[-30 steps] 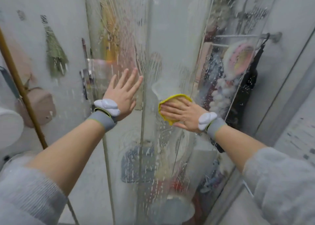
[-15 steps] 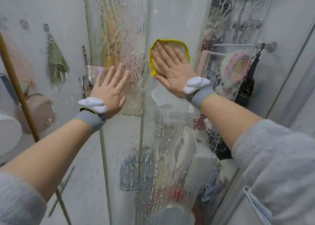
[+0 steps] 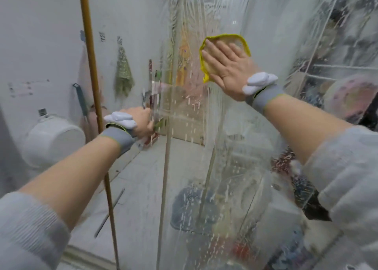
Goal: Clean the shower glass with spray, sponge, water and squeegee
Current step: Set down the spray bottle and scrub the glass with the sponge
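Scrub stage is judged to be under way, not finished. The sponge point(image 3: 225, 54), a flat yellow-edged pad, is pressed flat against the shower glass point(image 3: 214, 147) under the right hand point(image 3: 226, 69); its fingers are straight, slightly spread and laid over the pad, with yellow rim showing above the fingertips and along the thumb side. The left hand point(image 3: 141, 121) is set at the glass edge, below and to the left of the right-hand fingers; its fingers are curled round the edge or a fitting there, but exactly what is gripped cannot be told, since the fingertips are hidden. The glass is covered in soapy streaks and white droplets, above the right-hand fingers and well below them, so spray or cleaner is judged already applied and the sponge pass partly done. No clear, dried strip is seen anywhere, so the rinse with water and the squeegee pass are judged still to come. Neither spray bottle nor squeegee is identified with certainty in view. A wooden pole point(image 3: 92, 85) stands left of the left hand, with a hanging cloth point(image 3: 122, 73) on the wall behind.
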`<act>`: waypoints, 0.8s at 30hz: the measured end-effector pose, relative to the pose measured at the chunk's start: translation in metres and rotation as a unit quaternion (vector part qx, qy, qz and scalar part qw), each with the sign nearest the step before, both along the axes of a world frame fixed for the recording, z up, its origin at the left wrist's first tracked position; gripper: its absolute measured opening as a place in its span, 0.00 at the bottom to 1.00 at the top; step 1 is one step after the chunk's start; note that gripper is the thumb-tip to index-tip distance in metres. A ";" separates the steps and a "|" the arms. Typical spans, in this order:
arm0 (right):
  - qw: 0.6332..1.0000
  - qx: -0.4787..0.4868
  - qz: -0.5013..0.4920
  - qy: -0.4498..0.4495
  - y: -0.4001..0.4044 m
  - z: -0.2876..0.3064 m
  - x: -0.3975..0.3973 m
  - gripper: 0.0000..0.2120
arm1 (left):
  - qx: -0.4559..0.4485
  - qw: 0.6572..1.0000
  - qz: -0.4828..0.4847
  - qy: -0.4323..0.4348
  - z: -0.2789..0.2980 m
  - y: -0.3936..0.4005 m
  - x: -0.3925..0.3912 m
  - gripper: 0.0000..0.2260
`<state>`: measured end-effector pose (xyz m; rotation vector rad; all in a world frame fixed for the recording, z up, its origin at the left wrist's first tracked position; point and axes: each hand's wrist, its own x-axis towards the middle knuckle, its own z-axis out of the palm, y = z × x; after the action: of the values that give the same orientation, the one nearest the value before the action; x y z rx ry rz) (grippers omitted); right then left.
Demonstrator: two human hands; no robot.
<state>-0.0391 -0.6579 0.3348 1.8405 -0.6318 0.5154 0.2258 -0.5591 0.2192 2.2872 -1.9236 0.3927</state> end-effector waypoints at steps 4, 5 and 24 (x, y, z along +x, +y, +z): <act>1.000 0.012 0.009 0.020 -0.002 -0.082 0.030 0.27 | 0.120 0.990 0.064 0.047 -0.010 0.005 0.013 0.16; 0.994 0.047 0.000 0.094 0.002 -0.117 0.036 0.28 | 0.146 0.986 0.067 0.050 -0.015 0.009 0.018 0.16; 0.976 0.137 0.012 0.166 0.007 -0.152 0.098 0.32 | 0.076 0.993 0.062 0.059 0.013 0.035 0.065 0.15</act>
<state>0.0588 -0.6507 0.1830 2.1363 -0.4698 0.1315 0.2910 -0.5238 0.2317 2.4720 -1.8179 0.1249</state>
